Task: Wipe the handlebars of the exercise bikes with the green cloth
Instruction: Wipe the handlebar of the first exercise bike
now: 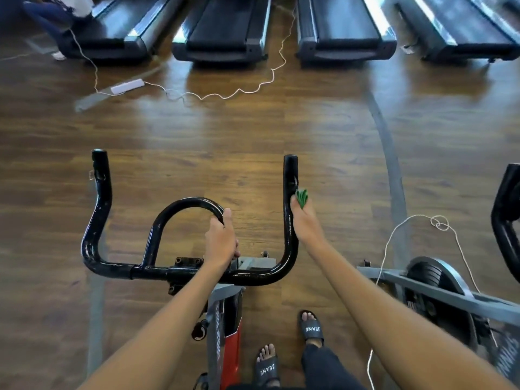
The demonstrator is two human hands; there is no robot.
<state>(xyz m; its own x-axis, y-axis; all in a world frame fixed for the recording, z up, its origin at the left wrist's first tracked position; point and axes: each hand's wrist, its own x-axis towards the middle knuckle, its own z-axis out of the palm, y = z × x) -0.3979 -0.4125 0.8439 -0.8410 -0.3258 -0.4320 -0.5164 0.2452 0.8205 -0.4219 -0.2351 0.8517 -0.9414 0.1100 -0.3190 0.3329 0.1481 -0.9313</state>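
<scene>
Black slides (312,329) on two feet stand at the bottom edge, just right of the red and grey frame (228,333) of an exercise bike, and two bare forearms reach up from there to its black handlebars (97,220). On the centre loop (191,202) the left hand (222,237) has its fingers curled over the right side of the tube, gripping it. Further right, the right hand (305,223) holds the green cloth (302,197) bunched at its fingertips against the outer side of the right-hand horn, about halfway up. The fingers seem to be pinched round the cloth, though it covers most of them. A second bike (439,294) stands close by on the right, a white cord (394,235) draped across it. Beyond the handlebars lies a wooden floor (197,142), where a white cable (225,95) trails from a power strip (127,86) towards a row of treadmills (225,32).
</scene>
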